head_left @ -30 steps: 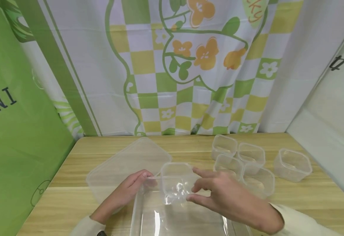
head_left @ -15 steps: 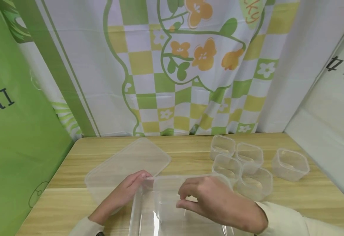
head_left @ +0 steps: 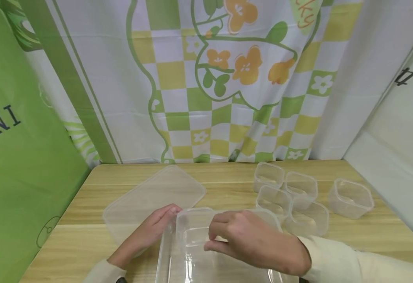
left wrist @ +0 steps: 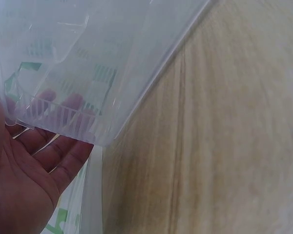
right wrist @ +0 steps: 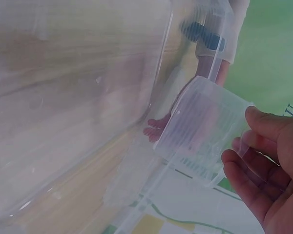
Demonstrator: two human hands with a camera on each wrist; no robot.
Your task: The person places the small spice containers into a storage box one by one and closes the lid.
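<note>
At the back left corner of the large clear container (head_left: 161, 255), my left hand (head_left: 153, 228) grips the rim, thumb above. In the left wrist view the fingers of this hand (left wrist: 36, 168) show through the clear wall (left wrist: 132, 53). My right hand (head_left: 254, 241) is over the large container and pinches a small clear container (head_left: 192, 223) between thumb and fingers. The right wrist view shows the small container (right wrist: 200, 129) tilted at the large one's wall, with the thumb and fingertips of that hand (right wrist: 271, 156) on its edge.
A large flat clear lid (head_left: 156, 188) lies on the wooden table (head_left: 82, 200) at the left. Toward the back right stand several small clear containers (head_left: 300, 186), with one (head_left: 351, 200) apart at the far right. A patterned curtain (head_left: 178, 94) hangs behind.
My right hand has brought the small container down and to the left, from above the large container into its back left corner. My left hand keeps its grip on the rim.
</note>
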